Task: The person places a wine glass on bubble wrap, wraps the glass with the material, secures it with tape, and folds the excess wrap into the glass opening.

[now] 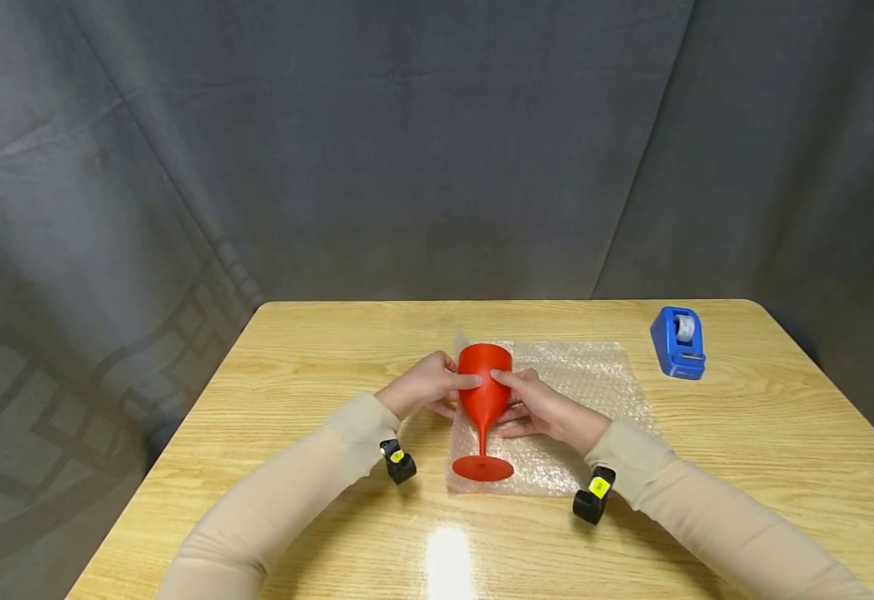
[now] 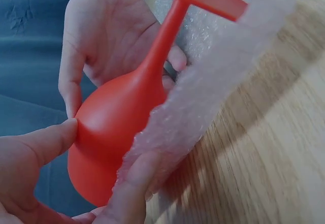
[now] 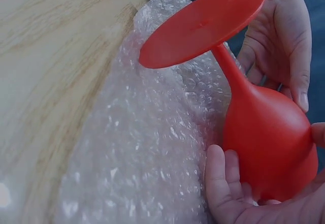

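Note:
A red goblet (image 1: 484, 404) lies over the left part of a bubble wrap sheet (image 1: 594, 375), its round foot toward me and its bowl pointing away. My left hand (image 1: 431, 383) grips the bowl from the left, thumb on top. In the left wrist view, a raised edge of bubble wrap (image 2: 203, 102) runs up along the goblet, with fingers of the left hand (image 2: 134, 181) behind it. From the right, my right hand (image 1: 540, 404) holds the bowl with its thumb on top. Its other fingers (image 3: 216, 170) lie along the lower side of the bowl in the right wrist view.
A blue tape dispenser (image 1: 679, 343) with a roll of tape stands at the back right of the wooden table (image 1: 294, 375). Dark grey curtains (image 1: 422, 167) hang behind and beside the table. Each wrist wears a small black camera.

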The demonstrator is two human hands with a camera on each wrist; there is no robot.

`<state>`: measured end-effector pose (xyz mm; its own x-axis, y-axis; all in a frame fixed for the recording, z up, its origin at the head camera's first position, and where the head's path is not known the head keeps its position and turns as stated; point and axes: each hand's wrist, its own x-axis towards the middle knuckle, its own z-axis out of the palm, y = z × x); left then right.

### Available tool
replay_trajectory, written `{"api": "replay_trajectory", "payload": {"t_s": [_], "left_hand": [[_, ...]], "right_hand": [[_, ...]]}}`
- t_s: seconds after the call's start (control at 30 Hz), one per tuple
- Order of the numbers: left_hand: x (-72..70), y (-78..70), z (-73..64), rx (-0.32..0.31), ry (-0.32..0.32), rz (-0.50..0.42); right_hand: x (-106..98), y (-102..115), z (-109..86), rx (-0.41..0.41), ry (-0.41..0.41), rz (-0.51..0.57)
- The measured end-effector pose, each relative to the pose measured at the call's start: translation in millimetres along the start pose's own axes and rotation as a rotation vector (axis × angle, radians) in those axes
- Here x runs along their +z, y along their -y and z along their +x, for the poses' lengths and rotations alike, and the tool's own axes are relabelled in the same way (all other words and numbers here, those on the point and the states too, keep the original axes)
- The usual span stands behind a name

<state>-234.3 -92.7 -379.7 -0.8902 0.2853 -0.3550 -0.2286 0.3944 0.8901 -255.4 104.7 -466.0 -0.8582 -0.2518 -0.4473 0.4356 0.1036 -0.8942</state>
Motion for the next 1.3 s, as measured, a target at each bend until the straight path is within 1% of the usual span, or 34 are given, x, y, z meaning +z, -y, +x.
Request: {"api": "replay_trajectory", "payload": {"t_s": [0.1,0.27,0.37,0.53,0.6,0.67,0.77,0.83,1.0,1.17,1.3], "left_hand": [[3.8,-1.6,1.3,0.025,-0.011,0.010],[9.9,-3.5,1.7,0.082,-0.024,0.048],[12.2,-3.9,0.8,0.096,-0.027,0.059],[13.8,-4.4,-0.5,0.094,-0.039,0.061],[14.1,-4.5,-0.7,0.092,-0.043,0.065],[14.2,-4.6,-0.8,0.091,-0.045,0.070],[14.4,-5.0,-1.5,0.094,-0.043,0.075],[14.5,-5.2,-1.6,0.096,-0.042,0.078],[14.8,-5.4,-1.2,0.093,-0.043,0.083],[15.0,-6.2,-1.3,0.086,-0.045,0.089],[14.9,-7.0,-1.5,0.085,-0.040,0.088]], "right_hand": [[-4.2,-3.4,3.8,0.002,0.003,0.003],[-5.4,-0.9,-2.0,0.004,0.010,-0.010],[-3.3,6.0,-12.3,0.006,0.026,-0.020],[1.5,21.5,-33.6,0.014,0.052,-0.023],[3.7,26.8,-41.5,-0.002,0.060,-0.031],[6.0,31.2,-47.8,-0.014,0.052,-0.023],[7.5,34.5,-53.2,-0.033,0.050,-0.011],[7.2,35.3,-53.5,-0.016,0.038,0.007],[3.6,33.0,-49.1,0.018,0.044,0.020],[2.8,32.2,-49.7,-0.011,0.081,0.013],[2.2,30.6,-46.1,-0.009,0.062,0.018]]}}
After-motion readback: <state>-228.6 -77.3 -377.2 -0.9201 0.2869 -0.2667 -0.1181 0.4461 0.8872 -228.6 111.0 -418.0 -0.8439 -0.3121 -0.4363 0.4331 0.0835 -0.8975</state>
